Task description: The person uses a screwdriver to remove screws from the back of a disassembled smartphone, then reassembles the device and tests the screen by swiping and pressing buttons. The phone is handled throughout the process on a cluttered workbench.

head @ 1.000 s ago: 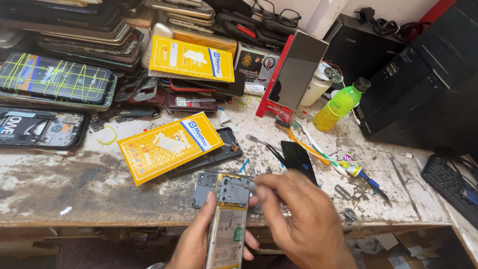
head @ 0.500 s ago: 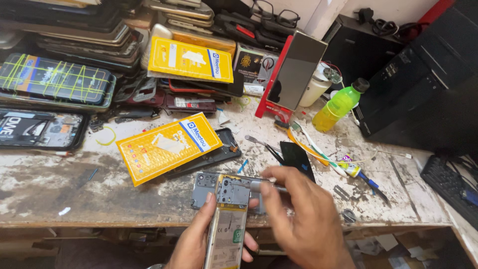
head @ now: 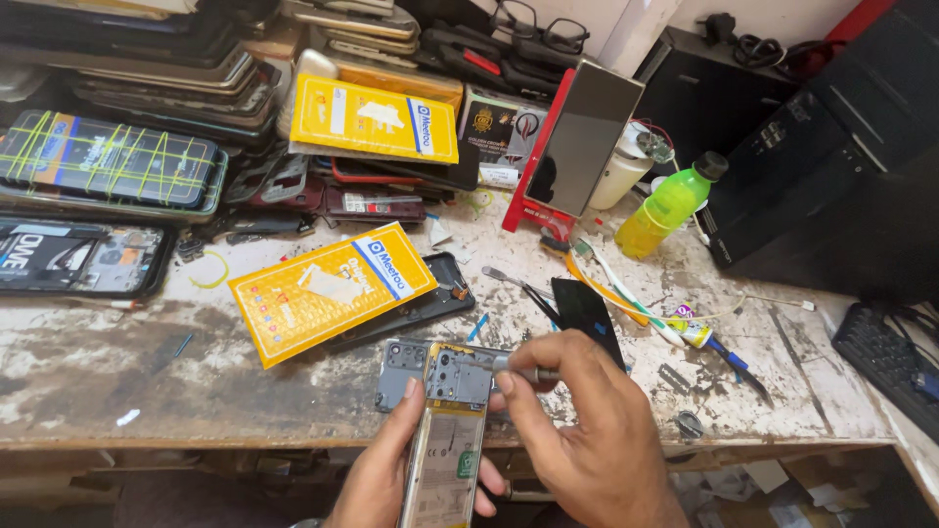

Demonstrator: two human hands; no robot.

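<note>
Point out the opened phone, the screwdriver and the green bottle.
opened phone (head: 445, 455), head view, on its exposed battery area.
screwdriver (head: 523, 373), head view, on the metal shaft.
green bottle (head: 668, 206), head view, on its body.

left hand (head: 386, 469) gripped an opened phone (head: 445, 430) at the edge of a grubby workbench (head: 98, 362), right hand (head: 587, 430) pinched a screwdriver (head: 523, 373) against its top, yellow packet (head: 328, 288) lay just behind, green bottle (head: 670, 203) stood further back
</note>
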